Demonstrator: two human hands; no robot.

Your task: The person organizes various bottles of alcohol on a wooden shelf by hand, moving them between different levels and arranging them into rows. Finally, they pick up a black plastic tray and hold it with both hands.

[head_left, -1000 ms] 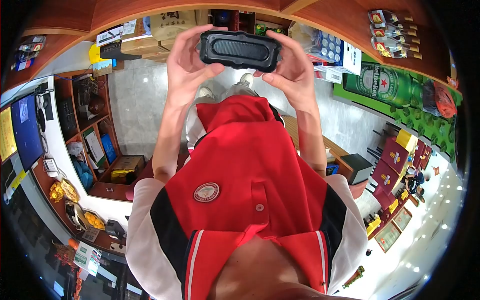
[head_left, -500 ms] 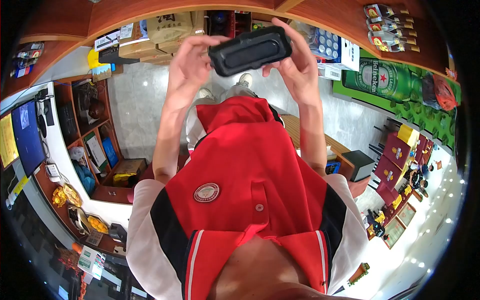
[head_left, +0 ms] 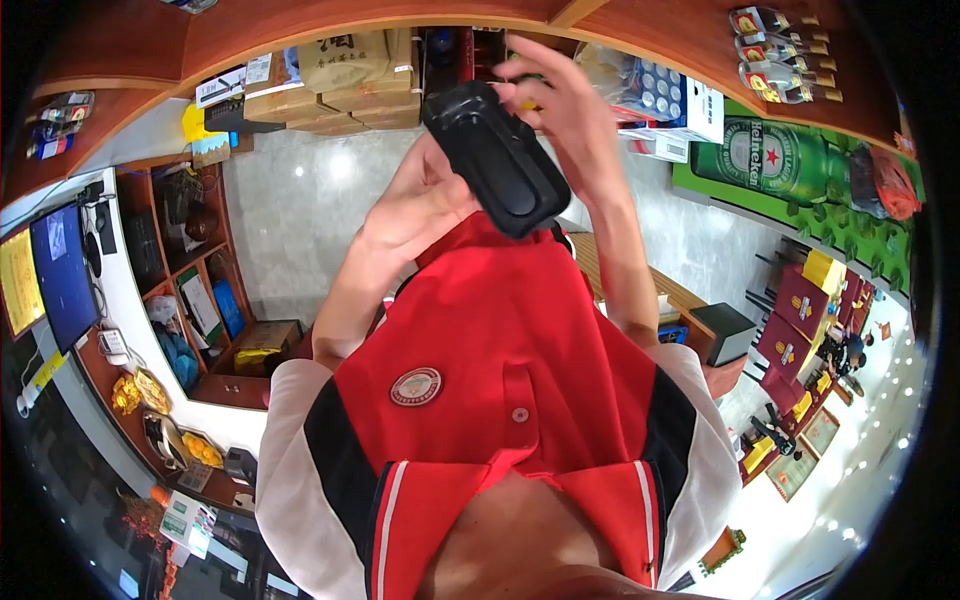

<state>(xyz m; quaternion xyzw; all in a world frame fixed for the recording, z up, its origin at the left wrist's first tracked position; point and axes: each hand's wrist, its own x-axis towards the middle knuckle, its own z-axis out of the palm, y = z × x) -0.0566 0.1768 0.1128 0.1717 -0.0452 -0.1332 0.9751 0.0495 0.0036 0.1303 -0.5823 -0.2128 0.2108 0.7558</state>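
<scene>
A black oblong plastic case [head_left: 505, 165] with a recessed face is tilted, running from upper left to lower right. My left hand [head_left: 425, 205] holds it along its left side, thumb on the near edge and the other fingers partly hidden behind it. My right hand [head_left: 570, 120] is beside the upper right side of the case. Its fingers are bent and apart, with the fingertips close to the case's upper edge; whether they touch it cannot be made out.
Cardboard boxes [head_left: 370, 98] and a pack of cans [head_left: 655, 90] lie ahead, beneath a wooden shelf [head_left: 380, 38]. Bottles [head_left: 785, 80] stand at upper right. On the left are a shelf unit [head_left: 190, 300] and a monitor [head_left: 68, 270]. A black box [head_left: 720, 333] is at my right.
The case has turned from nearly level to steeply tilted, its right end now lower. My left hand has moved right and down around it; my right hand has left its right end and shifted toward the upper side.
</scene>
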